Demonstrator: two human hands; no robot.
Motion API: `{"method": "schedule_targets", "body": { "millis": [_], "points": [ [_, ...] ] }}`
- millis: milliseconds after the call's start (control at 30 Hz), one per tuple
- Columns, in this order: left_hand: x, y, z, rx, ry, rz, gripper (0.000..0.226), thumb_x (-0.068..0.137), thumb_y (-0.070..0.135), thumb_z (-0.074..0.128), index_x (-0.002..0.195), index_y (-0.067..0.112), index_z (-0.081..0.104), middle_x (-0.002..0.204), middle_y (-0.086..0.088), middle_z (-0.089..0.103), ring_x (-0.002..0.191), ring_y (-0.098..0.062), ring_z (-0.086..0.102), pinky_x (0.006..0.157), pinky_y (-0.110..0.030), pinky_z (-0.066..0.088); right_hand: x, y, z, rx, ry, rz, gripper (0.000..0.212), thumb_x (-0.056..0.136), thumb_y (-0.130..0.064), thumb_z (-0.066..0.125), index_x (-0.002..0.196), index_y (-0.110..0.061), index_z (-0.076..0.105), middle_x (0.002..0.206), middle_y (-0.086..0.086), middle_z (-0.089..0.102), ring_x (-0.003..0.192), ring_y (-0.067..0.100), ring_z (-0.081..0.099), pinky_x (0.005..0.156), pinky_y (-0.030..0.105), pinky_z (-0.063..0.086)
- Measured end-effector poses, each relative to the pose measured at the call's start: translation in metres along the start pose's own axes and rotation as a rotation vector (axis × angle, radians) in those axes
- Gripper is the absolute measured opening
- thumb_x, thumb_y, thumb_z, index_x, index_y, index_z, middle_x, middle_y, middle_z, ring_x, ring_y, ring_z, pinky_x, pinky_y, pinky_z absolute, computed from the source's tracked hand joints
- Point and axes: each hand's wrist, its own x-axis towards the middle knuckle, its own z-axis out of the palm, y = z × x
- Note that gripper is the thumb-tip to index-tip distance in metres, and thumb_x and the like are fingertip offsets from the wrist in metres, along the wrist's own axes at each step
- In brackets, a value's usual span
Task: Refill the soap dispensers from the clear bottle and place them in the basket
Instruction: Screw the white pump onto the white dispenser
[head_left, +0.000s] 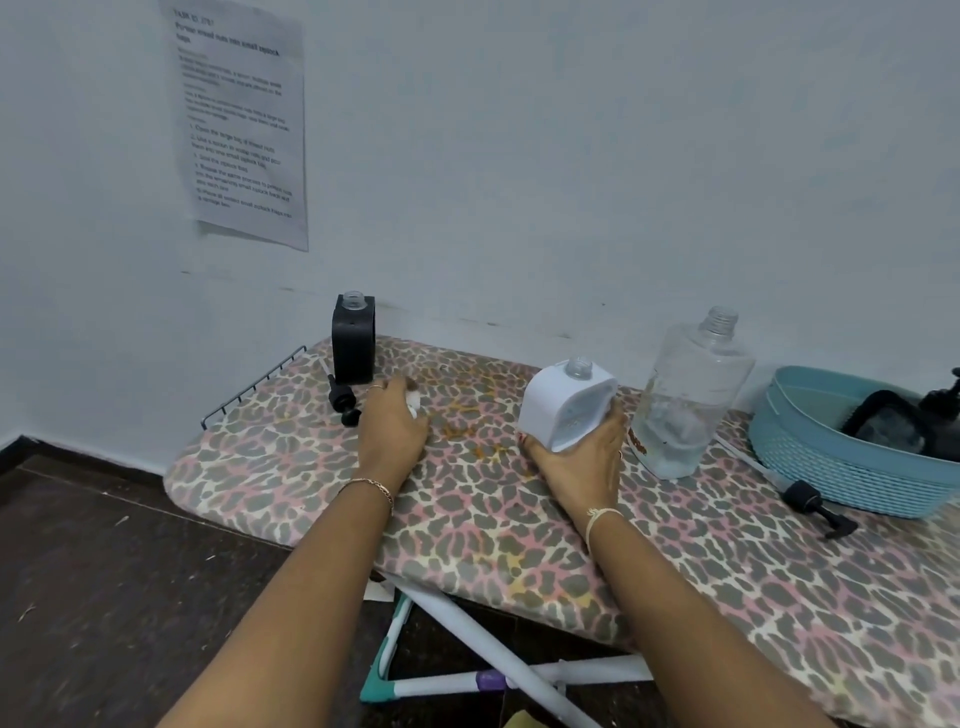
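My right hand (582, 457) grips a white soap dispenser (563, 402), tilted, its neck open with no pump. My left hand (392, 428) rests on the board, closed over a small white thing, probably a cap (414, 401). A black dispenser (353, 338) stands uncapped at the far left by the wall, its black pump (344, 402) lying in front of it. The clear bottle (688, 395) stands open just right of the white dispenser, with a little liquid at its bottom. The blue basket (841, 467) at the right holds a black dispenser (893, 423).
All of this sits on an ironing board with a leopard-print cover (493, 519), a wire rack (254, 387) at its left end. A second black pump with its tube (802, 496) lies in front of the basket. A printed sheet (241, 119) hangs on the wall.
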Motion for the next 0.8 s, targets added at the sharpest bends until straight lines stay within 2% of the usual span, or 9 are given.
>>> {"method": "schedule_targets", "body": {
  "millis": [67, 200, 300, 433, 500, 567, 700, 800],
  "points": [
    [0.001, 0.007, 0.0, -0.128, 0.062, -0.003, 0.034, 0.082, 0.007, 0.067, 0.115, 0.007, 0.062, 0.113, -0.013, 0.058, 0.096, -0.025, 0.057, 0.078, -0.027, 0.044, 0.0, 0.0, 0.0, 0.004, 0.002, -0.001, 0.128, 0.057, -0.046, 0.087, 0.151, -0.014, 0.007, 0.151, 0.007, 0.025, 0.14, 0.024, 0.026, 0.113, 0.04, 0.029],
    [0.002, 0.044, -0.011, -0.575, 0.102, -0.064, 0.039, 0.08, 0.013, 0.075, 0.115, 0.016, 0.06, 0.104, 0.002, 0.062, 0.091, -0.014, 0.063, 0.075, -0.02, 0.053, 0.0, -0.001, -0.001, 0.007, 0.005, 0.011, 0.125, 0.056, -0.045, 0.088, 0.15, -0.014, 0.012, 0.148, 0.008, 0.03, 0.138, 0.025, 0.03, 0.112, 0.042, 0.032],
    [0.006, 0.08, -0.021, -0.903, 0.09, -0.148, 0.046, 0.079, 0.012, 0.075, 0.115, 0.018, 0.048, 0.097, 0.0, 0.063, 0.084, -0.014, 0.065, 0.078, -0.028, 0.058, -0.001, 0.0, -0.002, 0.014, 0.013, 0.008, 0.122, 0.056, -0.046, 0.088, 0.149, -0.014, 0.015, 0.146, 0.008, 0.033, 0.136, 0.025, 0.032, 0.11, 0.043, 0.034],
    [0.013, 0.122, -0.029, -1.15, 0.057, -0.153, 0.047, 0.085, 0.014, 0.07, 0.118, 0.017, 0.037, 0.091, -0.006, 0.07, 0.082, -0.014, 0.068, 0.071, -0.023, 0.057, -0.001, -0.002, -0.003, 0.018, 0.015, 0.008, 0.118, 0.057, -0.044, 0.088, 0.147, -0.014, 0.018, 0.143, 0.007, 0.035, 0.134, 0.024, 0.034, 0.109, 0.04, 0.035],
    [0.016, 0.136, -0.029, -1.165, 0.052, -0.109, 0.045, 0.088, 0.017, 0.068, 0.12, 0.017, 0.036, 0.086, -0.004, 0.07, 0.078, -0.012, 0.066, 0.066, -0.021, 0.054, -0.001, -0.002, -0.004, 0.03, 0.02, 0.011, 0.117, 0.057, -0.044, 0.088, 0.147, -0.014, 0.019, 0.142, 0.007, 0.036, 0.133, 0.023, 0.035, 0.108, 0.039, 0.035],
    [0.02, 0.144, -0.025, -1.106, 0.053, -0.057, 0.046, 0.089, 0.021, 0.066, 0.124, 0.019, 0.036, 0.092, -0.009, 0.07, 0.075, -0.01, 0.064, 0.066, -0.023, 0.054, -0.002, -0.002, -0.004, 0.039, 0.024, 0.008, 0.117, 0.057, -0.044, 0.088, 0.147, -0.015, 0.019, 0.142, 0.006, 0.036, 0.133, 0.022, 0.035, 0.107, 0.037, 0.035],
    [0.025, 0.154, -0.014, -0.924, 0.036, 0.037, 0.054, 0.091, 0.027, 0.063, 0.136, 0.019, 0.034, 0.106, -0.012, 0.068, 0.071, -0.003, 0.061, 0.08, -0.033, 0.056, -0.002, 0.0, -0.004, 0.048, 0.031, 0.012, 0.115, 0.057, -0.046, 0.087, 0.147, -0.016, 0.021, 0.141, 0.004, 0.037, 0.132, 0.021, 0.035, 0.106, 0.035, 0.035],
    [0.024, 0.16, -0.008, -0.822, 0.027, 0.099, 0.06, 0.091, 0.026, 0.062, 0.142, 0.018, 0.032, 0.103, -0.006, 0.066, 0.07, 0.003, 0.056, 0.087, -0.037, 0.054, -0.001, -0.001, -0.003, 0.058, 0.035, 0.017, 0.112, 0.057, -0.047, 0.086, 0.145, -0.017, 0.024, 0.139, 0.003, 0.04, 0.13, 0.02, 0.037, 0.103, 0.032, 0.035]
  ]
}}
